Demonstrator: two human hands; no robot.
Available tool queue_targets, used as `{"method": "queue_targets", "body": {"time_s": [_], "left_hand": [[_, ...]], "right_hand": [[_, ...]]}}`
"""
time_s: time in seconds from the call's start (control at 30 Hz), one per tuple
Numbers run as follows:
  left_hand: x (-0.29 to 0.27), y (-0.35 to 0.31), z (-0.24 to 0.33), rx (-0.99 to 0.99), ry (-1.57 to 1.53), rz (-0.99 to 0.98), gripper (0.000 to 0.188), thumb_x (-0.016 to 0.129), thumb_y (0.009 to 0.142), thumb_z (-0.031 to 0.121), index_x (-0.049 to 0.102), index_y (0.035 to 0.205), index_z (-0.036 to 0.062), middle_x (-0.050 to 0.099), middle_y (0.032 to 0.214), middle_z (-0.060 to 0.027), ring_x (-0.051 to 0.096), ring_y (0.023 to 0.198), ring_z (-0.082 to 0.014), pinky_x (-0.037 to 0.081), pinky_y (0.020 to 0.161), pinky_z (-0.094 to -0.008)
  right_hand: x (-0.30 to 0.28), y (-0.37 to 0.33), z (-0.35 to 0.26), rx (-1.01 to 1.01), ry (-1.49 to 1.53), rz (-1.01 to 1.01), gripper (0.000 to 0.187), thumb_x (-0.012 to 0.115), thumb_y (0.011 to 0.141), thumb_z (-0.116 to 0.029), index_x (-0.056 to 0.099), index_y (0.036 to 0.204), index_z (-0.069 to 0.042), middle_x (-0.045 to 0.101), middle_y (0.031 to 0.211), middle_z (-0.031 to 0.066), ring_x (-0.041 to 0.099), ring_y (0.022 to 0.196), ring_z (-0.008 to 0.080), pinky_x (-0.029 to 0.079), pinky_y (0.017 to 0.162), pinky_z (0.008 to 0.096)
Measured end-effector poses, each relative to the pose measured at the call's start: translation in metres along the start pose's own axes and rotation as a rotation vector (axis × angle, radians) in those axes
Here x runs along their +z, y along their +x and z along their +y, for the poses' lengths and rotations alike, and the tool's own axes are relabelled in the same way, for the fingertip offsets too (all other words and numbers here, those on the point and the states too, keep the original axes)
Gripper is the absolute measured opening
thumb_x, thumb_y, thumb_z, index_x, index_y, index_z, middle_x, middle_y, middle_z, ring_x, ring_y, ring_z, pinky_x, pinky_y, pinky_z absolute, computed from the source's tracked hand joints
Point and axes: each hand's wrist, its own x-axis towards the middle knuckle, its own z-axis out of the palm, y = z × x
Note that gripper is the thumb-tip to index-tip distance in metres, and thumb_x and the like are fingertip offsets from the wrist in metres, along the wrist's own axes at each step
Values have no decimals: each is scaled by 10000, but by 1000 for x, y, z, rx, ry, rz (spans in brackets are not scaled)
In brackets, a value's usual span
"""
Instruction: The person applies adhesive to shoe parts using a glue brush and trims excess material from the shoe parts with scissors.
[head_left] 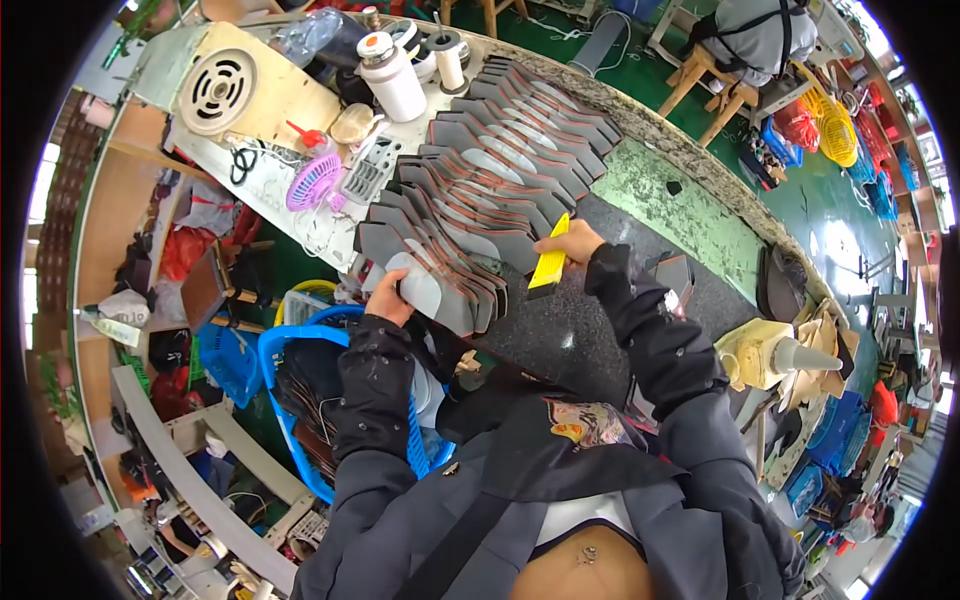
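Note:
Several dark grey cut panels with reddish edges and light grey rounded patches lie overlapped in a long fanned row on the bench. At the row's near end, my left hand is closed on the edge of a grey panel. My right hand grips a flat yellow tool with a dark end, just right of the row. That dark end points down toward the black work surface; whether it is a brush or a blade I cannot tell.
Left of the panels stand a white bottle, a purple fan and a cream machine housing. A blue basket sits beside my left forearm. At the right are a cone-shaped spool and brown paper. Beyond the bench, someone sits on a wooden stool.

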Motion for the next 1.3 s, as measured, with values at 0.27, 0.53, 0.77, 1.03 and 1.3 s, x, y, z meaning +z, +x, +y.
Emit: {"method": "queue_targets", "body": {"time_s": [0.27, 0.53, 0.77, 1.03, 1.3], "left_hand": [[23, -38, -42, 106, 188, 171, 448, 580, 799, 315, 467, 1198, 145, 540, 1138, -47, 507, 1044, -227, 402, 877, -379], [70, -74, -69, 57, -2, -103, 351, 552, 797, 279, 540, 1065, 53, 583, 1032, -92, 541, 978, -240, 426, 860, -367], [41, -41, -124, 26, 174, -32, 450, 612, 795, 186, 436, 1197, 87, 588, 993, -103, 556, 927, -211, 462, 807, -342], [204, -57, -208, 239, 1216, -71, 295, 640, 794, 298, 604, 768, 6, 604, 648, -33, 503, 522, -61, 403, 484, -197], [293, 65, -342, 335, 1632, -353, 636, 787, 554, 440, 544, 929, -13, 607, 787, -99, 587, 692, -197, 474, 647, -308]], "right_hand": [[-19, -44, 42, -43, 119, 37, 256, 716, 703, -241, 652, 798, -12, 581, 569, 61, 438, 355, 84, 295, 318, 222], [53, -76, 59, 72, 501, -405, 501, 728, 693, -202, 505, 1108, -31, 529, 632, 21, 402, 390, 69, 271, 337, 209], [-83, -191, 79, -274, 145, 243, 276, 624, 795, -303, 629, 852, -33, 590, 644, 19, 483, 426, 52, 356, 370, 187], [-230, -324, 227, -387, -205, 1081, 178, 618, 795, -179, 654, 891, -33, 624, 657, 86, 577, 595, 104, 454, 550, 248], [-191, -306, 273, -524, -295, 1398, 177, 597, 798, -106, 617, 961, -39, 622, 789, 110, 606, 636, 203, 470, 572, 272]]}}
